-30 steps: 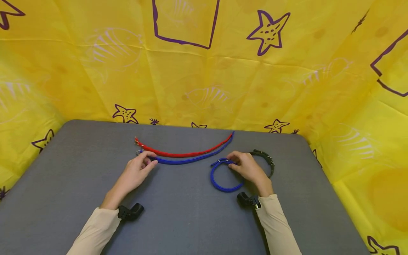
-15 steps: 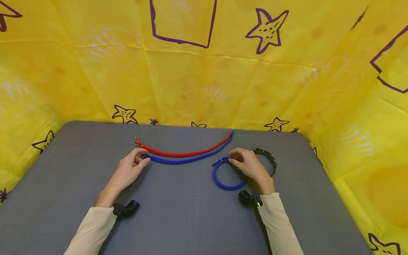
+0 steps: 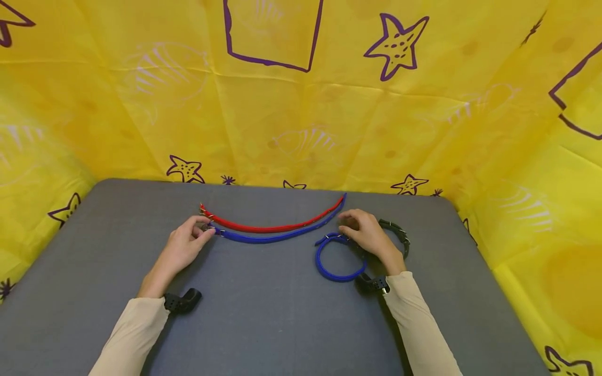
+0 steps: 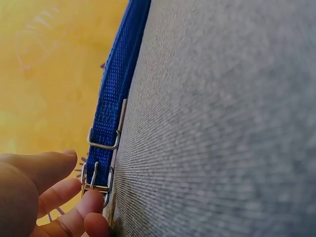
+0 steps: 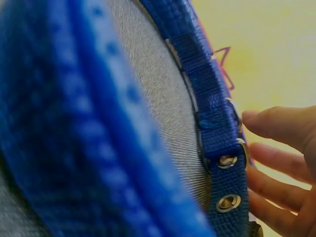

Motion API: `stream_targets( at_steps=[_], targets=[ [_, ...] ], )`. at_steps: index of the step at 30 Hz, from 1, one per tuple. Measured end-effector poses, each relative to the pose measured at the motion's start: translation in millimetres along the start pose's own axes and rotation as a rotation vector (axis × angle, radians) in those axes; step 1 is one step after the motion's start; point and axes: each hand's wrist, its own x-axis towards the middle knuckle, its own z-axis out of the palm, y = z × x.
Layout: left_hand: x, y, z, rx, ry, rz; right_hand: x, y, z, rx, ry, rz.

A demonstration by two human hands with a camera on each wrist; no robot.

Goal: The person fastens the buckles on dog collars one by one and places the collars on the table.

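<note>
In the head view a long blue collar (image 3: 263,239) lies stretched in a shallow curve, just below a red collar (image 3: 268,228). My left hand (image 3: 183,245) is at its left end. The left wrist view shows a fingertip touching the metal buckle (image 4: 96,185), the other digits spread apart from the strap. A second blue collar (image 3: 323,266), looped into a ring, lies to the right. My right hand (image 3: 369,234) hovers over the ring's upper right edge with relaxed fingers. In the right wrist view its fingertips are beside the ring's buckle and eyelets (image 5: 228,203), without gripping them.
Behind my right hand a dark green collar (image 3: 400,235) is looped, partly hidden by the hand. All of this lies on a grey table (image 3: 282,324). Yellow cloth (image 3: 301,104) printed with starfish and fish hangs around the back and sides.
My left hand has slid left to the blue collar's buckle end. The right hand has shifted up and right, and the blue ring has moved slightly right.
</note>
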Motion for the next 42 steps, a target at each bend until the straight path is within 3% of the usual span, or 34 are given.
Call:
stream_targets(
  at_steps=[6, 13, 25, 35, 42],
  targets=[
    [4.8, 0.8, -3.0, 0.020, -0.035, -0.033, 8.3, 1.7, -1.6, -0.023, 0.015, -0.097],
    [7.4, 1.3, -4.2, 0.037, -0.050, -0.055, 18.1, 3.6, -4.6, -0.052, -0.082, 0.003],
    [8.5, 2.2, -6.2, 0.057, -0.079, -0.036, 20.7, -0.7, -5.3, -0.164, -0.150, -0.014],
    [7.9, 2.3, -6.1, 0.046, -0.092, -0.031, 20.0, 4.5, -3.7, -0.169, -0.130, 0.011],
    [3.9, 4.0, -8.7, 0.046, -0.069, -0.031, 16.0, 8.1, -4.2, -0.237, -0.066, -0.033]
  ],
)
